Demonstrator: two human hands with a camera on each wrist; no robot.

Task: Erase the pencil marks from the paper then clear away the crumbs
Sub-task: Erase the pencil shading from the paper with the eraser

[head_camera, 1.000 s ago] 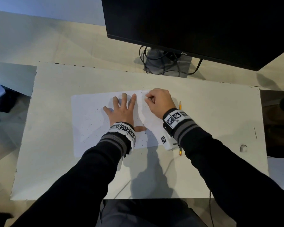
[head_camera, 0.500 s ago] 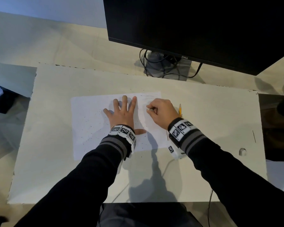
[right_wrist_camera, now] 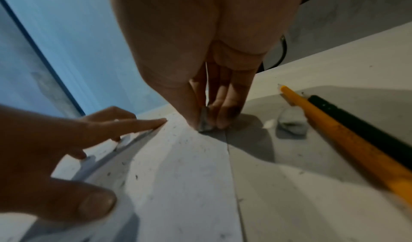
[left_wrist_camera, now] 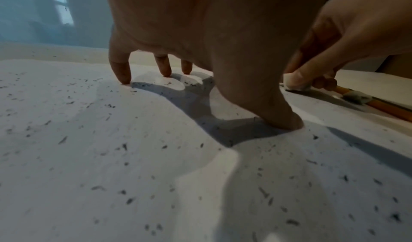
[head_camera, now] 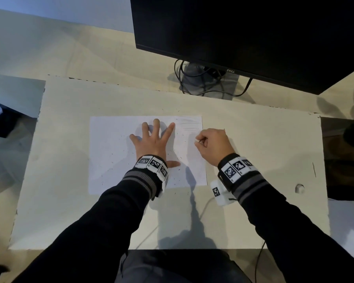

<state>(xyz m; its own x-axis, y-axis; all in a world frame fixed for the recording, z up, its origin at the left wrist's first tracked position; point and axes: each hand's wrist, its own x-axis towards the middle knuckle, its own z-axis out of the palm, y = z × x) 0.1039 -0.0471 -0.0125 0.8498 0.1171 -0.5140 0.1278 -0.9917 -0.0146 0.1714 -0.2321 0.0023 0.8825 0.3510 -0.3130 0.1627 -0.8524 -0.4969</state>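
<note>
A white paper sheet (head_camera: 114,156) lies on the table, speckled with dark eraser crumbs (left_wrist_camera: 125,147). Faint pencil marks (head_camera: 189,124) show at its far right corner. My left hand (head_camera: 151,144) presses the sheet's middle with spread, straight fingers (left_wrist_camera: 120,73). My right hand (head_camera: 211,146) is at the sheet's right edge and pinches a small grey-white eraser (right_wrist_camera: 204,122) against the paper. The left wrist view shows the eraser (left_wrist_camera: 296,85) under the right thumb.
A yellow pencil (right_wrist_camera: 347,140) and a loose grey eraser lump (right_wrist_camera: 292,122) lie just right of the paper. A black monitor (head_camera: 243,37) with stand and cables (head_camera: 208,80) is at the back. A small white knob (head_camera: 299,188) sits at the table's right.
My right hand has slid the eraser from the paper's far edge toward me and out to its right edge. The left hand has stayed pressed on the sheet.
</note>
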